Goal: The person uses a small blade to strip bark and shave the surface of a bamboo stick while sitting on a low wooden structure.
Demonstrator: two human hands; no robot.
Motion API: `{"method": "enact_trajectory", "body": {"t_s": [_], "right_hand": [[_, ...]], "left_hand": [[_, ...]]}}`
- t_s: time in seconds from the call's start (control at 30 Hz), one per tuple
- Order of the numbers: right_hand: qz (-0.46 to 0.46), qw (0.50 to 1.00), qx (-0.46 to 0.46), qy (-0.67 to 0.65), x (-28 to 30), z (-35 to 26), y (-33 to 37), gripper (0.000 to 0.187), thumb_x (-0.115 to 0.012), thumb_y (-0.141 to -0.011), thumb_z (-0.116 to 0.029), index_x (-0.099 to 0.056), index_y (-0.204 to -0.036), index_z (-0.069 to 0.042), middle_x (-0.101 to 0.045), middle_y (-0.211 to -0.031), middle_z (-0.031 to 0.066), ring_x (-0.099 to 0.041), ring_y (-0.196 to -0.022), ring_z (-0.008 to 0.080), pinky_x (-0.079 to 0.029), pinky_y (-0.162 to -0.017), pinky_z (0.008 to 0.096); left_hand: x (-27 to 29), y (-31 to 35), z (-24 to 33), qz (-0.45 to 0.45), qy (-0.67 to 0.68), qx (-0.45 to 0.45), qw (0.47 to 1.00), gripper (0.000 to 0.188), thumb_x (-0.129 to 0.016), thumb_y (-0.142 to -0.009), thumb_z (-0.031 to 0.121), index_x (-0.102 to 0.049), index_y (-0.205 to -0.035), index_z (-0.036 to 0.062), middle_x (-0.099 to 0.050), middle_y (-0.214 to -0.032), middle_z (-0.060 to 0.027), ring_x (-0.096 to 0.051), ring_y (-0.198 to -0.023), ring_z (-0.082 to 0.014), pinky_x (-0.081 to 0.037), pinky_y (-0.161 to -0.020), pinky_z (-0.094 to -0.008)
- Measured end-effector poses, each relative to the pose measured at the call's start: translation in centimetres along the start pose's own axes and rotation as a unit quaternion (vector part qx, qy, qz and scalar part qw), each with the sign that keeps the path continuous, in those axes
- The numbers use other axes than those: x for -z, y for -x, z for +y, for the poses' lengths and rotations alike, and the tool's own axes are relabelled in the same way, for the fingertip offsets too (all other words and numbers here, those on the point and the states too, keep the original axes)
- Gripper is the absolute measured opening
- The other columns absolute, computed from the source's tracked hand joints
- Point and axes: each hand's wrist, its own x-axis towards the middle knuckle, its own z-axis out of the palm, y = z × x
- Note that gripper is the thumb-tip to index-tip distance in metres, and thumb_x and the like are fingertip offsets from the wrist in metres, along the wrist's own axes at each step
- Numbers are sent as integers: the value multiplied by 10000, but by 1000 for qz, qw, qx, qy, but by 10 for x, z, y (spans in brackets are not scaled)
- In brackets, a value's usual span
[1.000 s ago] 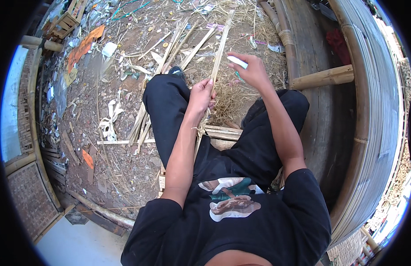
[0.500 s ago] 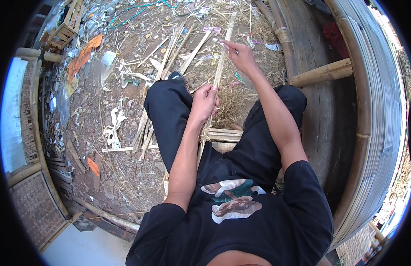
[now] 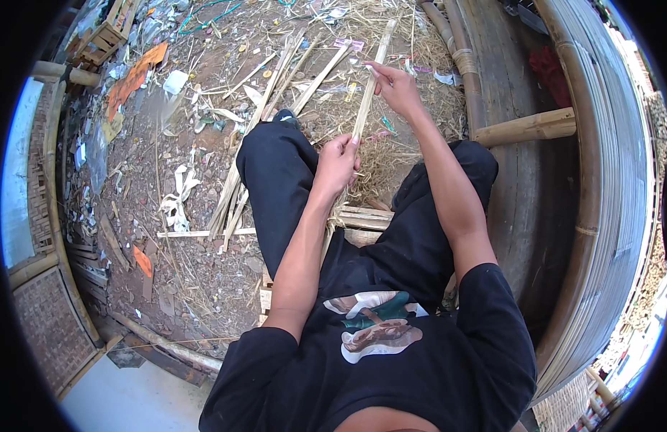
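My left hand (image 3: 337, 164) is closed around a long pale bamboo strip (image 3: 365, 105), which slants up and slightly right, away from me, between my knees. Its near end passes under the hand toward my lap. Farther out, my right hand (image 3: 397, 90) has its fingers pressed together beside the strip's right edge. A small whitish bit shows at those fingertips, too small to name. From this view I cannot tell whether the right fingers touch the strip. Below the left hand, a small wooden slatted piece (image 3: 364, 217) shows between my thighs, with loose fibres beside it.
Several bamboo strips (image 3: 236, 194) lie on the littered dirt ground at my left leg. Dry shavings (image 3: 380, 162) are heaped between my knees. A wooden platform with a bamboo rail (image 3: 524, 128) borders my right. A wooden crate (image 3: 106, 36) stands far left, near an orange sheet (image 3: 137, 78).
The strip's far end has shifted slightly right, and both hands have moved a little right with it. My left hand keeps its hold. The view has also shifted slightly.
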Motion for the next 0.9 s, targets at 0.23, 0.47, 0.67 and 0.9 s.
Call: {"method": "enact_trajectory", "body": {"t_s": [0.23, 0.47, 0.67, 0.9], "right_hand": [[10, 996, 70, 55, -12, 7, 9, 264, -551, -918, -173, -649, -1164, -175, -662, -1013, 186, -671, -936, 267, -502, -802, 346], [-26, 998, 39, 37, -11, 5, 14, 288, -539, -931, -189, -626, -1206, -183, -683, -1028, 148, -665, -908, 194, -492, -802, 318], [-55, 998, 14, 24, -9, 1, 18, 311, -509, -935, -170, -600, -1232, -157, -635, -1144, 163, -622, -1066, 277, -476, -895, 346], [-19, 998, 59, 25, -12, 10, 21, 362, -601, -890, -304, -620, -1203, -122, -637, -1157, 144, -613, -1085, 275, -467, -917, 343]], "left_hand": [[-1, 3, -1, 29, 18, 24, 999, 262, -455, -995, 255, -583, -1036, 30, -431, -562, 14, -329, -346, -52, -258, -313, -226], [-1, 6, 1, 26, 48, 29, 998, 215, -461, -989, 197, -576, -949, 20, -434, -542, 1, -333, -355, -59, -257, -326, -243], [1, 4, -3, 27, 53, 36, 998, 247, -456, -994, 231, -584, -1039, 24, -432, -558, 13, -314, -345, -50, -234, -313, -231], [0, 4, -4, 13, 68, 36, 997, 262, -459, -993, 242, -584, -1041, 17, -432, -555, 10, -320, -339, -56, -243, -313, -234]]}}
